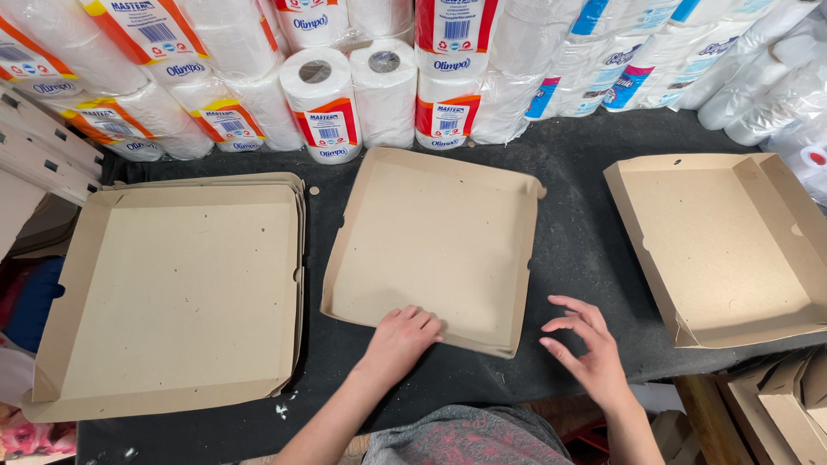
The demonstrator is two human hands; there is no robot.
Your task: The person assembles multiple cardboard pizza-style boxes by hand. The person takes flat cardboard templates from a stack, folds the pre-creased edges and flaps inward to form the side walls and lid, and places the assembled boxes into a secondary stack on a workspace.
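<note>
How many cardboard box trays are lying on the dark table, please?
3: left tray atop a stack, possibly hiding more; middle tray under the left hand; right tray.

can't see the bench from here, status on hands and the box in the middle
Left hand flat on middle cardboard tray, near edge. Right hand open over the black table, touching nothing. Nothing in the way.

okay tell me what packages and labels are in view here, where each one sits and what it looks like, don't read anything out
Wrapped paper rolls: stacked along the table's back edge, white cylinders in clear film.
Red-orange labels: on the left and middle rolls, rectangular with white panels.
Blue and pink labels: on the right-hand packs.
Middle box tray: flat brown cardboard, left hand on its near edge.
Stacked trays: left.
Folded tray: right.
</note>
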